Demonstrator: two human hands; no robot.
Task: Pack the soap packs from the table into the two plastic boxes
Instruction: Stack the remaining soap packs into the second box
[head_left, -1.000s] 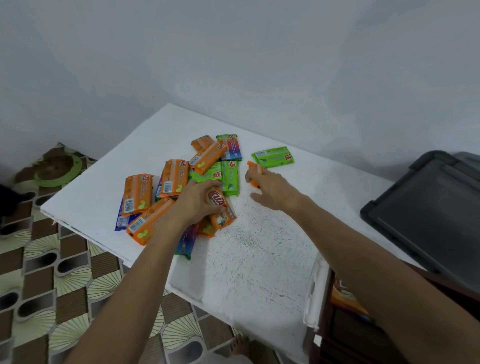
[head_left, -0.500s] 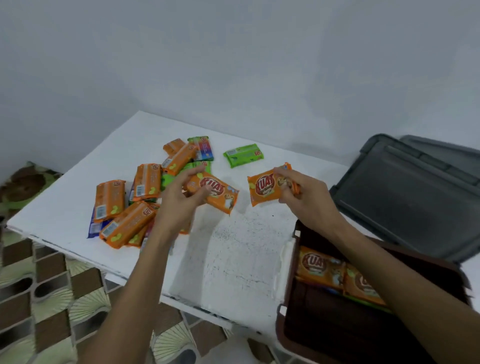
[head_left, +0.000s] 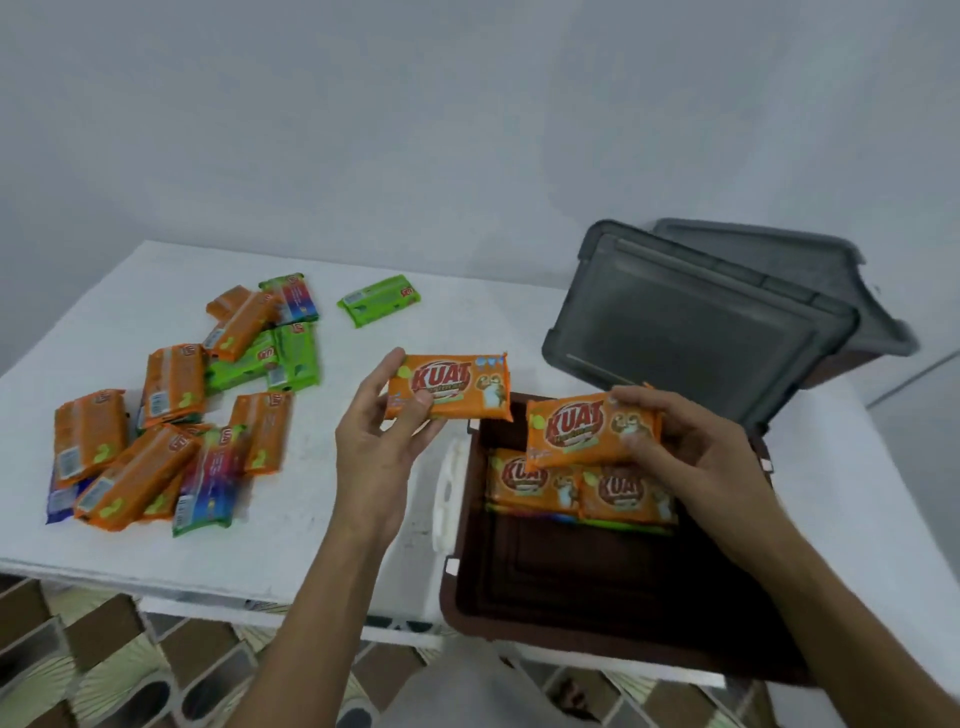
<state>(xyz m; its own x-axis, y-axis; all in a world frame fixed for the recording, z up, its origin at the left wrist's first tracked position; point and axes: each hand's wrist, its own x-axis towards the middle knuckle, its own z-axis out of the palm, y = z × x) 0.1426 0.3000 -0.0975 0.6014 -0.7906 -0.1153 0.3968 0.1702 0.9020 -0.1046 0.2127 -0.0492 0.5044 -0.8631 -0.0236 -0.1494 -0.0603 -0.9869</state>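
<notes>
The left hand's (head_left: 382, 447) thumb (head_left: 422, 401) presses on the printed face of a flat orange foil soap pack (head_left: 457, 387), with the other fingers curled behind and along its left end. The pack is held level in the air just above the centre of the frame, over the white table's (head_left: 311, 519) surface beside the box.

The right hand's (head_left: 685, 452) fingertips (head_left: 636, 399) lie over the top edge of a second orange soap pack (head_left: 576, 431) and the thumb pinches it from below. This pack is tilted slightly and hangs above the far end of an open dark brown plastic box (head_left: 571, 587) at lower right. Two more orange packs (head_left: 524, 480) lie side by side, face up, against the box's far wall. The rest of its floor is bare. A white latch handle (head_left: 448, 499) sticks out from its left side.

Right of centre, behind the box, a dark grey plastic lid (head_left: 691, 332) lies tilted, overlapping another grey lid (head_left: 810, 265) with a brown edge below it.

At left on the table sits a loose heap of orange, green and blue-striped soap packs (head_left: 171, 431), mostly face down and overlapping. One green pack (head_left: 378, 300) lies alone further back, apart from the heap. Brown and cream patterned floor tiles (head_left: 78, 665) show at the bottom left.
</notes>
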